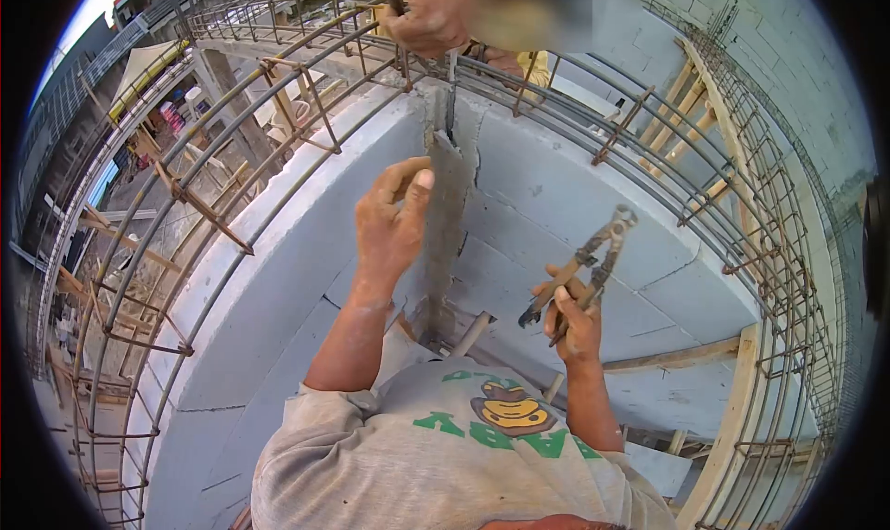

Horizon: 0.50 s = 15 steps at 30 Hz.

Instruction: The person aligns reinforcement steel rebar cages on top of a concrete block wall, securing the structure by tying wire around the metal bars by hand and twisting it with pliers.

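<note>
My left hand [391, 222] is raised in front of the corner where two light block walls meet. Its fingers are curled, with the thumb close to the index finger. Anything thin between them is too small to make out. My right hand [575, 319] grips rusty end-cutting pincers [607, 247] by the handles, jaws pointing up and away in front of the right wall. Ahead of my left hand, a rough mortar column [450, 182] fills the wall corner. Curved rebar cages [593, 145] run along the wall tops, beyond both hands.
A co-worker's hand [428, 18] grips something dark at the rebar by the top corner; a yellow sleeve shows nearby. Timber [728, 428] stands at right, and wooden props [681, 113] lean behind the cage. Lower ground with building materials lies beyond the left wall [269, 280].
</note>
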Motion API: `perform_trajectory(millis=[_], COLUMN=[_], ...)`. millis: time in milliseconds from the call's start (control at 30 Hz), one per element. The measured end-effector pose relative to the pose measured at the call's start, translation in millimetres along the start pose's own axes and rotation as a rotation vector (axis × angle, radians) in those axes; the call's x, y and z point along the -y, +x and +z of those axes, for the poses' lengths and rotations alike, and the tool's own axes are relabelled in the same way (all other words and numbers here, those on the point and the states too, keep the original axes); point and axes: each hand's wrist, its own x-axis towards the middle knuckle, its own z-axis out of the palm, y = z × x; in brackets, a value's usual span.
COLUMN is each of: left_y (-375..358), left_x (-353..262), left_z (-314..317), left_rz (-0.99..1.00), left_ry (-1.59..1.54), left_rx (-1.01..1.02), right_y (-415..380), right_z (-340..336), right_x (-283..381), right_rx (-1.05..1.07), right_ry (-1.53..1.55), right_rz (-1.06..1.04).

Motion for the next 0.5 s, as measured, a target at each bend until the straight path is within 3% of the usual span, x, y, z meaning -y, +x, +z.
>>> perform_trajectory(millis=[133,200,500], left_y=[1.3,-1.9,-3.7], left_x=[-7.6,-20.7,-85.7], left_z=[-53.1,-74.7,-150.4], left_rz=[0.216,0.317,0.673], left_ry=[0.024,0.054,0.284], left_rx=[-0.329,-0.429,-0.658], right_y=[25.6,40.2,67.2], right_z=[30.5,36.3,91.7], right_x=[-1.5,-12.9,-21.7], right_rx=[0.211,0.288,0.406], right_ry=[-0.064,-0.167,0.092], right_rz=[0.184,0.155,0.277])
